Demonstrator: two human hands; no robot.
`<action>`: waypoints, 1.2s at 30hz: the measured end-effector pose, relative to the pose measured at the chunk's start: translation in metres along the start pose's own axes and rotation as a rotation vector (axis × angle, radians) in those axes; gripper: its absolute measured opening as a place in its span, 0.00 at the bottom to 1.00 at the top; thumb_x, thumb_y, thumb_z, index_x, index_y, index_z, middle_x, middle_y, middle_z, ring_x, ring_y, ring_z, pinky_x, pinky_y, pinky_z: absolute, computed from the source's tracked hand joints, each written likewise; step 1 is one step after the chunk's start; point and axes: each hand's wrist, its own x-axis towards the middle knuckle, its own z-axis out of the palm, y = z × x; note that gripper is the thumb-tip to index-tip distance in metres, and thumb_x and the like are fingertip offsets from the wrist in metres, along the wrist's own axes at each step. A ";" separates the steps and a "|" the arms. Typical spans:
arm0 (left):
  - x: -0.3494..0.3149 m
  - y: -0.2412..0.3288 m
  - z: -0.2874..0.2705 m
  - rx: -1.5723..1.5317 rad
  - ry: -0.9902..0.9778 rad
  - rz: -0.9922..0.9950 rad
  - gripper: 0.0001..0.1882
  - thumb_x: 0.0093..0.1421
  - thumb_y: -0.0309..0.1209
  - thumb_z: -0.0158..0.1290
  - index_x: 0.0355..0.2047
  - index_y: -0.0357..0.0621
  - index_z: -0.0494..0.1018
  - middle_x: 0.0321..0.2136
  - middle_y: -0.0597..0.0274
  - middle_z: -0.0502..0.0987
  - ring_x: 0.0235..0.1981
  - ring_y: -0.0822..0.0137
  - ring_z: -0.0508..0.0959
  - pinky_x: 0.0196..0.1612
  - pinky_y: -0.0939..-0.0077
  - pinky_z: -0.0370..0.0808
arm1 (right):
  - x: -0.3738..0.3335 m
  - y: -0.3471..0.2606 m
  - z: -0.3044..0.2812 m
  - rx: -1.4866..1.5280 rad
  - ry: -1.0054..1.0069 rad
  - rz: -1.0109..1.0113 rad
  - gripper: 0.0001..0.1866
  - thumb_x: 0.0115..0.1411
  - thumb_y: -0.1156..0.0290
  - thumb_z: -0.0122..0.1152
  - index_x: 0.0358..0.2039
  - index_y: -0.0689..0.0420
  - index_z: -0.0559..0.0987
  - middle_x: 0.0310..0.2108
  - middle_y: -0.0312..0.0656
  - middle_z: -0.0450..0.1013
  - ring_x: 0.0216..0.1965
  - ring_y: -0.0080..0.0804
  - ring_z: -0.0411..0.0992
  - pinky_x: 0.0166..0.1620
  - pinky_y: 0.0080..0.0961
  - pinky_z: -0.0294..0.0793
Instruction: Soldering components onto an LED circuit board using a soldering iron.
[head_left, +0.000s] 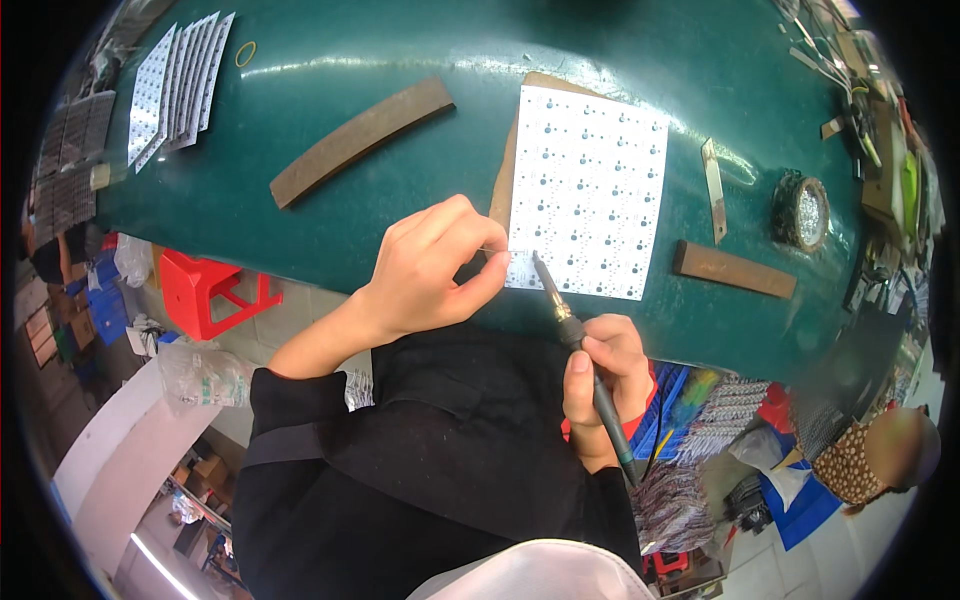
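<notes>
My right hand (612, 362) is wrapped round the dark handle of a soldering iron (560, 308), whose tip points at the lower left part of a white circuit board panel (592, 180) dotted with small dark spots. My left hand (437, 262) is closed in a pinch at the panel's left edge. From its fingertips a thin wire, seemingly solder wire (522, 251), reaches toward the iron's tip. Whether wire and tip touch is too small to tell. Beneath the panel, a brown board (503, 185) shows along the left and top edges.
The green table (370, 230) carries two brown bars (362, 140), a blade-like strip (714, 190) and a tape roll (802, 212). Several white panels (180, 85) stand at the far left. A red stool (205, 295) is left of the table; another person (865, 455) is at right.
</notes>
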 end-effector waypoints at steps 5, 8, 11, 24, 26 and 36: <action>-0.001 -0.001 0.003 0.006 -0.006 0.028 0.09 0.48 0.20 0.62 0.29 0.43 0.75 0.23 0.68 0.73 0.18 0.72 0.67 0.19 0.79 0.63 | -0.002 0.001 0.003 0.000 -0.001 0.028 0.09 0.52 0.82 0.62 0.33 0.66 0.73 0.18 0.43 0.68 0.21 0.35 0.70 0.26 0.28 0.70; 0.000 0.000 0.004 0.045 -0.031 0.002 0.07 0.49 0.22 0.60 0.27 0.45 0.73 0.21 0.66 0.71 0.20 0.67 0.73 0.23 0.75 0.70 | -0.002 0.001 0.005 -0.001 0.013 0.035 0.08 0.52 0.82 0.62 0.32 0.66 0.73 0.17 0.43 0.68 0.21 0.35 0.70 0.26 0.27 0.70; -0.001 0.002 0.005 0.046 -0.046 -0.006 0.07 0.49 0.22 0.60 0.27 0.45 0.73 0.22 0.65 0.71 0.20 0.66 0.74 0.23 0.74 0.71 | -0.003 0.000 0.005 -0.002 0.009 0.032 0.07 0.52 0.82 0.62 0.31 0.66 0.73 0.18 0.43 0.68 0.21 0.35 0.70 0.25 0.26 0.69; -0.016 0.010 0.004 -0.079 -0.064 -0.058 0.07 0.51 0.21 0.60 0.30 0.42 0.74 0.23 0.65 0.70 0.19 0.72 0.68 0.22 0.78 0.65 | -0.015 -0.013 -0.006 -0.014 -0.044 0.045 0.08 0.54 0.80 0.60 0.34 0.64 0.71 0.21 0.46 0.69 0.25 0.37 0.71 0.31 0.31 0.72; -0.017 0.009 0.005 -0.070 -0.077 -0.037 0.07 0.51 0.21 0.60 0.31 0.42 0.74 0.23 0.65 0.70 0.19 0.72 0.68 0.22 0.78 0.65 | -0.015 -0.009 -0.003 -0.006 -0.007 -0.001 0.08 0.50 0.82 0.61 0.31 0.65 0.72 0.16 0.42 0.67 0.20 0.36 0.70 0.28 0.31 0.72; -0.020 0.014 0.007 -0.039 -0.143 -0.072 0.07 0.52 0.22 0.61 0.30 0.44 0.75 0.22 0.66 0.69 0.19 0.72 0.69 0.22 0.77 0.65 | -0.018 -0.010 0.000 -0.002 -0.001 -0.011 0.07 0.50 0.83 0.62 0.29 0.66 0.72 0.15 0.43 0.67 0.19 0.36 0.69 0.27 0.30 0.71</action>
